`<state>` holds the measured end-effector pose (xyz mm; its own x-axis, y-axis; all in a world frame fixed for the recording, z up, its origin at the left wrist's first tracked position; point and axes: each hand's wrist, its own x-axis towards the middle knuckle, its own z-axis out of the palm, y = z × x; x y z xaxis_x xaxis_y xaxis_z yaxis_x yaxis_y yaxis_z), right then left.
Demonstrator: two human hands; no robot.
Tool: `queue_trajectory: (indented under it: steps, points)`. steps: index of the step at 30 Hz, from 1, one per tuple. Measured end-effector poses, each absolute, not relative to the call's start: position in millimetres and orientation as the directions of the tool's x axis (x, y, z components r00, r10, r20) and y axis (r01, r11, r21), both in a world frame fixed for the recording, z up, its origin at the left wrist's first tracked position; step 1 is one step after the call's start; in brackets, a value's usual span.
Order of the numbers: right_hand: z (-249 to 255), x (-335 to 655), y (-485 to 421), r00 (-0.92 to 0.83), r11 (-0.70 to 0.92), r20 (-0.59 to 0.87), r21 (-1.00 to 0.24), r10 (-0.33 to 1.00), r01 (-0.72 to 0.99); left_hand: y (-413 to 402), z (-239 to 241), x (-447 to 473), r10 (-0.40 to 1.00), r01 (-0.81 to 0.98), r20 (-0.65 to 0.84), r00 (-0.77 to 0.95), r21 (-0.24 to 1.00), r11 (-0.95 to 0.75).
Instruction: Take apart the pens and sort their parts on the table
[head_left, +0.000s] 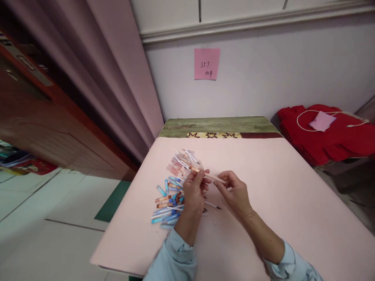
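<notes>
We are pinching a pen [215,178] with left grip [193,190] and right grip [236,193], judging it light, stiff, best held mid-length.

Handwritten on the pink note [206,72] on the wall [263,78]: "357", below it 向 plus an unclear character.

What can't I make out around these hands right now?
All in the head view:
Anything under the left hand: that hand and its wrist cover it.
The gripped part of the slim pale stick: hidden by the left hand's fingers.
Markings on the blue pieces: too small.
The rest of the light blue sleeves: cut off by the bottom edge.
</notes>
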<state>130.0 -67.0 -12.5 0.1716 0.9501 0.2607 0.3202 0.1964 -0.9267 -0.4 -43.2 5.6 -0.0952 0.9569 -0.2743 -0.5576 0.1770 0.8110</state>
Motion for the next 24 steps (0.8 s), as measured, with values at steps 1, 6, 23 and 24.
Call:
queue_trajectory:
  steps: [1,6,23,24]
  points:
    - [-12.6,129.7,-67.1,0.177,0.187,0.253,-0.928,0.951,0.321,-43.1,5.4,-0.4,0.958,-0.553,-0.273,-0.093,0.814,0.178]
    - [-13.4,132.0,-68.2,0.132,0.117,0.151,-0.964,0.98,0.237,-42.3,3.2,1.0,0.963,-0.558,-0.257,-0.086,0.813,0.167]
    - [-12.3,131.0,-70.0,0.165,0.234,0.347,-0.849,0.923,0.474,-44.5,-1.6,5.7,0.964,-0.601,-0.25,-0.09,0.786,0.148]
    - [-12.6,131.2,-69.8,0.16,0.244,0.357,-0.844,0.92,0.478,-44.6,-1.8,5.9,0.965,-0.6,-0.249,-0.085,0.786,0.15]
